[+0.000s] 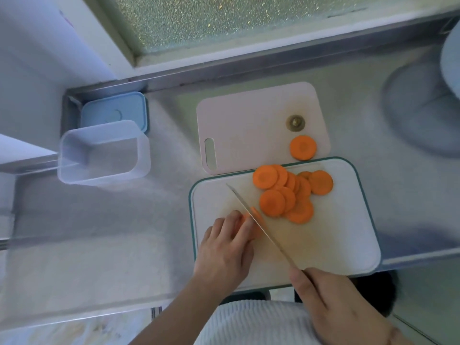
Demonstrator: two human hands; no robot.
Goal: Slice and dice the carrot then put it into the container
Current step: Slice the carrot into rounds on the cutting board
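A white cutting board (336,235) with a teal rim lies on the steel counter. Several round carrot slices (286,192) are piled at its far side. My left hand (226,250) holds a short carrot piece (255,230) down on the board, its fingers curled over it. My right hand (341,302) grips the handle of a knife (254,215), whose blade rests against the carrot's cut end. The clear empty container (104,153) stands to the left on the counter.
A pink cutting board (244,125) lies behind the white one, with one carrot slice (303,147) and the carrot's stem end (295,123) on it. A blue lid (114,110) sits behind the container. A window and steel ledge run along the back.
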